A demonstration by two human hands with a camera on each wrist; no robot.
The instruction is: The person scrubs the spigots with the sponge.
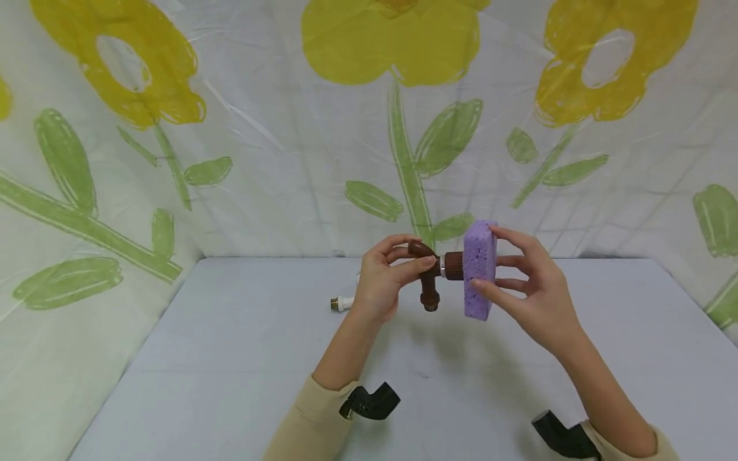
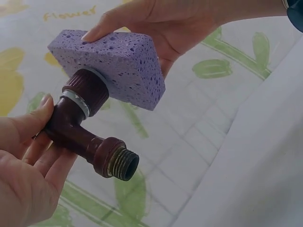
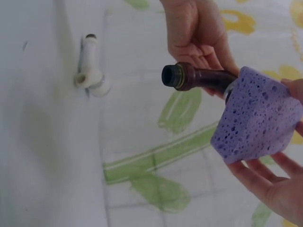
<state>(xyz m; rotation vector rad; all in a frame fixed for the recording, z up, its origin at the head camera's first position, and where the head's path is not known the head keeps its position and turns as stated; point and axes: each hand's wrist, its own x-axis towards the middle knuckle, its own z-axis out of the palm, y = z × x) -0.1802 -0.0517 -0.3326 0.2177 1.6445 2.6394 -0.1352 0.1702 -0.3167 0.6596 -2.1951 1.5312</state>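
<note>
- Hands meet above the middle of the grey counter, raised clear of its surface, each grip closed on its own thing.
- Left hand holds a brown elbow pipe fitting; its grip is narrow, thumb lying over the bend and the fingers curled under and behind it.
- From the left wrist view the fitting's free end sticks out past the fingers toward the camera, showing a threaded, brass-coloured mouth; a thin silver ring sits on the other arm of the elbow, just before its ribbed collar.
- Right hand holds a purple sponge on edge, thumb on the near side and fingertips along the far and top edges, the fingers fairly straight and pinching it.
- Sponge and fitting touch: the ribbed collar presses flat against the broad face of the sponge turned toward the left hand.
- Beyond the left hand, lying on the counter well apart from both grips, is a small white pipe fitting with a brass-coloured tip.
- Farther off, behind and to both sides, hangs a pale plastic sheet printed with yellow flowers and green leaves.
- Nearest the camera, beige sleeves and black wrist mounts show at the bottom edge.
</note>
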